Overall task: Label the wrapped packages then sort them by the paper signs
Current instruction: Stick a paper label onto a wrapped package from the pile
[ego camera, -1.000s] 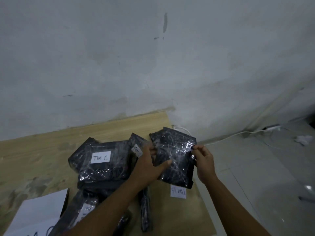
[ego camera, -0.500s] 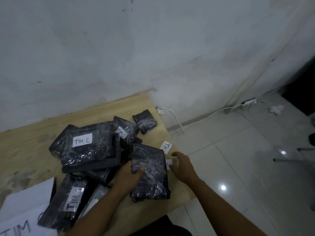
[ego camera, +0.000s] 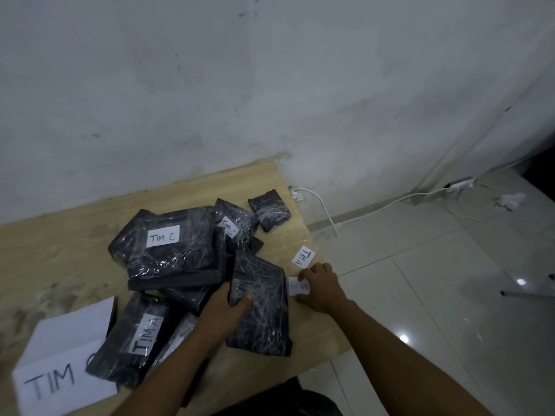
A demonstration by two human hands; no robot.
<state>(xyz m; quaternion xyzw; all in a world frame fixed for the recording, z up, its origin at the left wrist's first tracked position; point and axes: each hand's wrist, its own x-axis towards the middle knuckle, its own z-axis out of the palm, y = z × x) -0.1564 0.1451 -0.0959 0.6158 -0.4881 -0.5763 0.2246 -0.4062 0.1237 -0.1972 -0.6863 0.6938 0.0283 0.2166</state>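
Between the two hands lies the package [ego camera: 258, 304], flat on the table [ego camera: 60, 250], no label on it that I can see. Left hand [ego camera: 228, 310] grips its near-left edge, fingers curled over the side, thumb on top. Right hand [ego camera: 321, 288], just to the package's right, has curled fingertips on a label [ego camera: 295, 286], looks like a pinch, writing too blurry to read. A TIM A label [ego camera: 303, 257] lies just past that hand, right by the table edge. The pile [ego camera: 168, 244] sits beyond the left hand, the sign [ego camera: 60, 370] further left. Risks imo: thin slip could fold or slip from the pinch, the knuckles could knock the other label off the edge, and that crinkly wrap may make it sit crooked or peel.
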